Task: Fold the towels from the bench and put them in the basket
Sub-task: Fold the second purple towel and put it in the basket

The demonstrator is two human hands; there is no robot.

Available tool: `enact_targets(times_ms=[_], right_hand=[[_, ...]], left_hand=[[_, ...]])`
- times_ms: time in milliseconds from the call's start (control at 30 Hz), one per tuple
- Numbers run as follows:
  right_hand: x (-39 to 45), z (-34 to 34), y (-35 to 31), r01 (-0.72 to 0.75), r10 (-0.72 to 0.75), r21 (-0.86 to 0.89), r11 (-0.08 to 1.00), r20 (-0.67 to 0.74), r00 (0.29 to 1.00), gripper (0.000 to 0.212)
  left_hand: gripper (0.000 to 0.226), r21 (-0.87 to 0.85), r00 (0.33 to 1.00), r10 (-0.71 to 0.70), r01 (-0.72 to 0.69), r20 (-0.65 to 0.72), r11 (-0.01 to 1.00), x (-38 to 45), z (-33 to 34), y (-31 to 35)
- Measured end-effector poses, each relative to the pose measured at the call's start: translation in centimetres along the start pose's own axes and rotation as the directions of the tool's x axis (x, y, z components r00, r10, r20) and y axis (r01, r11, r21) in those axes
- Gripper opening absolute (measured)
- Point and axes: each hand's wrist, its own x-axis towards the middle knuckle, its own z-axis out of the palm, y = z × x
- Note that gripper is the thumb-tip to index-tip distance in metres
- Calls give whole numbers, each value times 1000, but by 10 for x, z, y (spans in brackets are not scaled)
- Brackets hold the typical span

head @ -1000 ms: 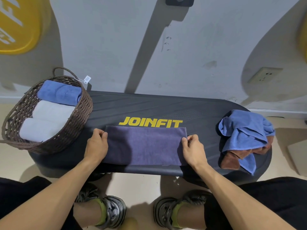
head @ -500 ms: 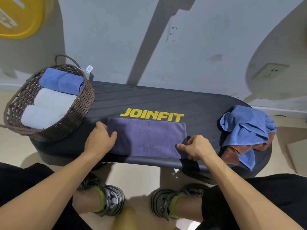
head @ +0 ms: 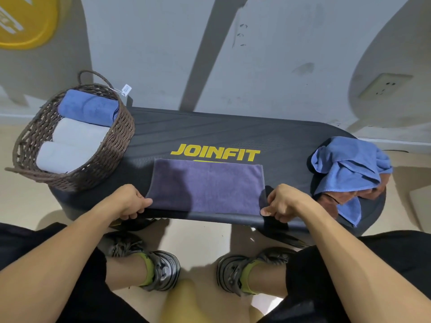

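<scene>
head | purple towel (head: 206, 186) flat mid-bench (head: 210, 129), near edge, below the JOINFIT lettering | left hand (head: 127, 201) and right hand (head: 283, 202) each pinch a near corner, fingers curled | basket (head: 112, 157) far left holds three rolls | advice: lift both corners evenly, keep edges aligned while folding or rolling away.

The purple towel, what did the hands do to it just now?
Both hands slid from the towel's side edges toward its near corners. The left hand and right hand now pinch those corners of the purple towel. The towel stayed flat on the bench; the basket and towel pile stayed put.
</scene>
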Motion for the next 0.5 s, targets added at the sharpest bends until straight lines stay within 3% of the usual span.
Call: enact_targets(times_ms=[100,200,300,367,433,500], right_hand=[[-3,5,-5,-23,23,-45,999,-13,1000,31],[-4,1,-9,-75,75,-3,997,55,996,44],[-1,-3,-10,-124,120,51,991,63,991,54],[5,0,-11,-122,133,142,982,-66,989,54],[9,5,-14,-86,127,190,978,-218,968,55],[11,11,-16,-30,88,174,984,-342,936,53]], left_hand=[[33,120,999,-29,32,-31,992,-6,-3,11],[29,261,941,149,-67,-305,963,-17,0,32],[25,317,706,519,-411,-482,855,-35,20,60],[20,386,584,698,-582,-414,716,-45,42,76],[17,367,513,814,-726,-274,581,-51,60,88],[16,377,377,910,-828,-173,415,-50,74,96]])
